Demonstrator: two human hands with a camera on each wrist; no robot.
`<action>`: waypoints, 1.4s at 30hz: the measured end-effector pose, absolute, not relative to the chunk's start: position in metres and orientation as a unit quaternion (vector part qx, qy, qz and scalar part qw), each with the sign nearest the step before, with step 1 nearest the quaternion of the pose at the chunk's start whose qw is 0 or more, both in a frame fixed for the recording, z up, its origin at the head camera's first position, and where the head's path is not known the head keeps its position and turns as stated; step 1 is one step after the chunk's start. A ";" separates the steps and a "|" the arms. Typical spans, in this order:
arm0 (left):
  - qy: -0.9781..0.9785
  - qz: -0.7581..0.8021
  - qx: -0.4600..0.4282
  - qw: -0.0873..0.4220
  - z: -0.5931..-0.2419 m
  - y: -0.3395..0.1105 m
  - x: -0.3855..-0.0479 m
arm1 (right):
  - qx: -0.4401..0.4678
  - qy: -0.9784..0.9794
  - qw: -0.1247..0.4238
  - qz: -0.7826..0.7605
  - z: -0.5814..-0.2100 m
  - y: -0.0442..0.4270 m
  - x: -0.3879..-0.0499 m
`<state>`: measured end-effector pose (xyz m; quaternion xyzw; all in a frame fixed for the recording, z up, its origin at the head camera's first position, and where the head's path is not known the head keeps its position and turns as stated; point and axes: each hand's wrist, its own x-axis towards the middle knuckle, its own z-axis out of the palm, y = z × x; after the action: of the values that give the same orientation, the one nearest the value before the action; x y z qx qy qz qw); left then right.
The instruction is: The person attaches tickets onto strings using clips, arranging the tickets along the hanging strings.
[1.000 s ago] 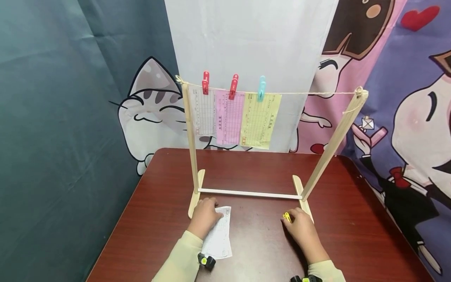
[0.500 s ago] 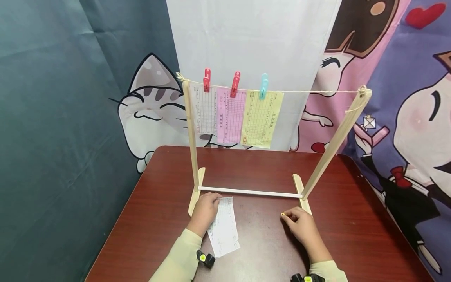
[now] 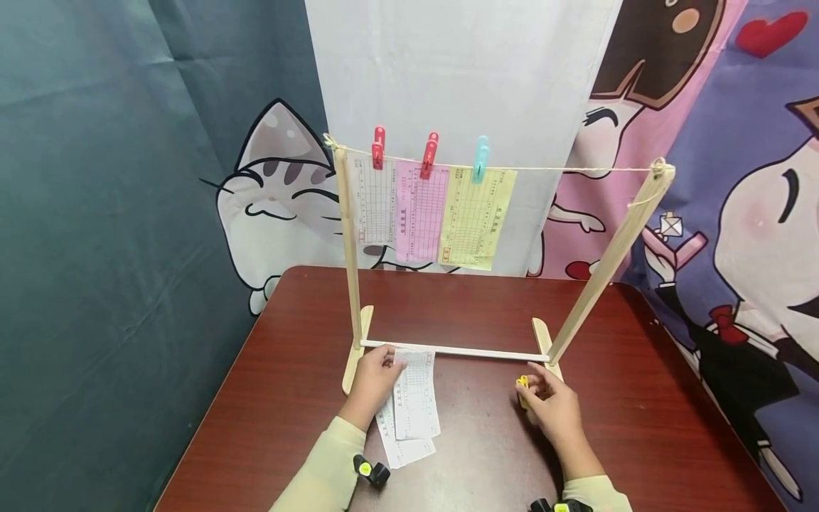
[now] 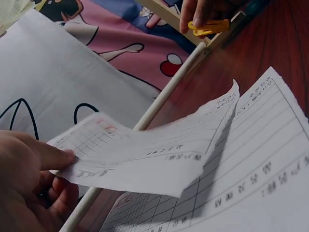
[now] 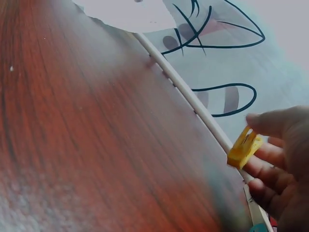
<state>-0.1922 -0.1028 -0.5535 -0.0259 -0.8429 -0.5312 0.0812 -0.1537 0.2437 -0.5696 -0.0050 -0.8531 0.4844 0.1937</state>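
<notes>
My left hand (image 3: 371, 380) pinches a white printed form (image 3: 417, 398) by its corner, between thumb and fingers. In the left wrist view this form (image 4: 140, 150) is lifted and slightly bent. Beneath it a second white form (image 3: 409, 452) lies on the table, partly covered. Over on the right, my right hand (image 3: 558, 411) holds a small yellow clothespin (image 3: 523, 392) between thumb and fingers. The right wrist view shows the clothespin (image 5: 244, 149) near the fingertips, in front of the white crossbar (image 5: 198, 106).
A wooden frame with a right post (image 3: 608, 267) and a left post (image 3: 349, 263) carries a string (image 3: 563, 169). From it hang white (image 3: 376, 206), pink (image 3: 419, 220) and yellow (image 3: 475, 224) forms, held by two red clothespins (image 3: 429, 156) and a light-blue one (image 3: 481, 158).
My left hand has moved a little forward and raised the upper form off the one below, so the two now show apart. The yellow clothespin has turned in my right hand.
</notes>
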 end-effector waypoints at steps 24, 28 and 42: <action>-0.764 -0.622 -0.094 0.142 -0.460 -0.066 -0.205 | 0.087 -0.765 0.197 0.607 -0.435 0.246 -0.166; -0.731 -0.646 -0.137 0.171 -0.417 -0.048 -0.216 | 0.143 -0.773 0.210 0.581 -0.379 0.243 -0.170; -0.647 -0.712 -0.200 0.185 -0.295 0.015 -0.242 | 0.313 -0.610 0.274 0.675 -0.206 0.216 -0.201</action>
<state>-0.2421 0.0146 -0.2952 -0.1997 -0.6469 -0.7123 0.1852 -0.2011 0.2158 -0.2064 0.3126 -0.6096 0.6750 0.2738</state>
